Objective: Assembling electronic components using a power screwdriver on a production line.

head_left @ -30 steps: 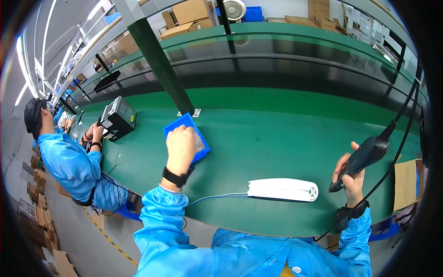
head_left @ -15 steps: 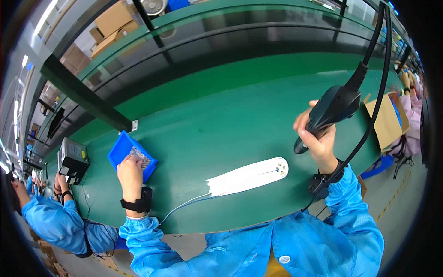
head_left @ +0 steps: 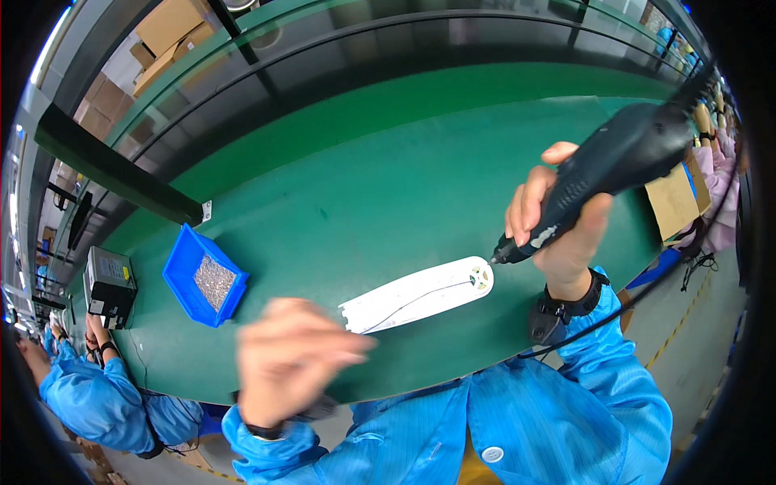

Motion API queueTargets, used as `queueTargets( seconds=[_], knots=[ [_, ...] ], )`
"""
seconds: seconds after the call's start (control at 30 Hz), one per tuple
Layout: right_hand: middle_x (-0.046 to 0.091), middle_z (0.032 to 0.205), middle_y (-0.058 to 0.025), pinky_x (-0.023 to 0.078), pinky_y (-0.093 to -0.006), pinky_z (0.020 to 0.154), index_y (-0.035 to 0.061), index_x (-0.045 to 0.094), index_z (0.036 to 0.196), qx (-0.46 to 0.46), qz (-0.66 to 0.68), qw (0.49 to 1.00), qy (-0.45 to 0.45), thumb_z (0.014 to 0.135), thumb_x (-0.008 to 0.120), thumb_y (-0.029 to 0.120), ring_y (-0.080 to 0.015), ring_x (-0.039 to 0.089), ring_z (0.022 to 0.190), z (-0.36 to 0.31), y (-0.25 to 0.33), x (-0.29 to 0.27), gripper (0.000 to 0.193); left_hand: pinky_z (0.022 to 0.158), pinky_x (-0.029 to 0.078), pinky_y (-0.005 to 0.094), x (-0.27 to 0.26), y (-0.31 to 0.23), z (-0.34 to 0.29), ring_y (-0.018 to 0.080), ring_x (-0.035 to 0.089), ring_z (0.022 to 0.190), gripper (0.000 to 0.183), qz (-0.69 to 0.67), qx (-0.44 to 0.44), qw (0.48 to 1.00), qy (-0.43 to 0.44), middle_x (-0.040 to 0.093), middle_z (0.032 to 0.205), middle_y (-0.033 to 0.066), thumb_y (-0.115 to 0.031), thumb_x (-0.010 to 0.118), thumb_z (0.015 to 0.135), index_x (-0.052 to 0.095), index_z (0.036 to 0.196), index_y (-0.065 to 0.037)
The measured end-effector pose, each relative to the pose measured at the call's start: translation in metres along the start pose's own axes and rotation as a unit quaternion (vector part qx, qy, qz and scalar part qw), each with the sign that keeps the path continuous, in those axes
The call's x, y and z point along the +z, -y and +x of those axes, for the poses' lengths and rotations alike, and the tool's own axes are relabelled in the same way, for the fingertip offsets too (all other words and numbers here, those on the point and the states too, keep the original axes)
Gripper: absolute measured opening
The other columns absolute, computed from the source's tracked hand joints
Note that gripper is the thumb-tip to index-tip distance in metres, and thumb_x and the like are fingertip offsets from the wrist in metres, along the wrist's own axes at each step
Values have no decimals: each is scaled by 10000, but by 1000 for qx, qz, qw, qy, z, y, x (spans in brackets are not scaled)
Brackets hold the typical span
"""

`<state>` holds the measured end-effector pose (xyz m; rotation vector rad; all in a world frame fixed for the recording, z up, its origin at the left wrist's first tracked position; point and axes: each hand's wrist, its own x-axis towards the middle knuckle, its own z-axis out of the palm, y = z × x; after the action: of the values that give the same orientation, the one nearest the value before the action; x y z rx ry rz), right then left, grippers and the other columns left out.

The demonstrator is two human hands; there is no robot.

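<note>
My right hand (head_left: 562, 222) is wrapped round a black electric screwdriver (head_left: 618, 153), which slants down to the left. Its tip is beside the rounded end of a long white plastic part (head_left: 416, 299); I cannot tell whether they touch. A thin wire runs along this part, and its rounded end has several openings. My left hand (head_left: 295, 356) is smeared by motion near the part's other end. Its thumb and fingertips look pressed together, and anything between them is too small to make out. Farther left, a blue bin (head_left: 184, 271) holds many small metal pieces (head_left: 214, 283).
A green tabletop (head_left: 347, 210) lies under everything, with a dark post (head_left: 121, 166) at its back left. A black box-shaped device (head_left: 111, 279) stands near a co-worker in blue (head_left: 101, 396). On the right are an open cardboard box (head_left: 679, 202) and the screwdriver's hanging cable.
My left hand has left the blue bin and moved right, toward the white part. My right hand has brought the screwdriver's tip to the part's rounded end. The view has shifted slightly.
</note>
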<state>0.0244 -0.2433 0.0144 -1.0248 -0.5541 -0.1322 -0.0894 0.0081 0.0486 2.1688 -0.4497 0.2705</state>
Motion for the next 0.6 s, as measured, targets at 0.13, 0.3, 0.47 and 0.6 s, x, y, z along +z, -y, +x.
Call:
queueTargets(
  seconds=[0.13,0.3,0.47,0.6],
  knots=[
    [469,573,-41,416,-257,417,48,338,1127,-76,91,990,71,782,405,614,-136,478,418,4,16,23,666,649,395,282,64,-2,30,171,537,596,103,-8,75,995,69,597,647,27,-53,661,661,656,763,-65],
    [487,588,-62,441,-276,433,37,309,1147,-71,129,982,120,784,405,608,-155,514,444,0,15,22,683,659,384,281,89,16,35,168,546,609,110,-51,46,996,48,625,693,19,-36,674,646,642,746,-69],
    [486,589,-63,440,-271,432,33,306,1143,-43,143,983,105,779,416,606,-157,516,450,-7,5,24,688,703,368,285,100,24,33,170,546,647,246,-32,32,999,14,618,699,3,-28,682,631,601,860,-69],
    [490,601,-72,442,-268,444,27,301,1148,-29,156,980,120,777,432,598,-163,526,475,-9,0,25,693,755,353,300,102,23,33,164,521,674,443,-13,34,999,11,607,705,-12,-22,674,632,523,1046,-65]
  ],
)
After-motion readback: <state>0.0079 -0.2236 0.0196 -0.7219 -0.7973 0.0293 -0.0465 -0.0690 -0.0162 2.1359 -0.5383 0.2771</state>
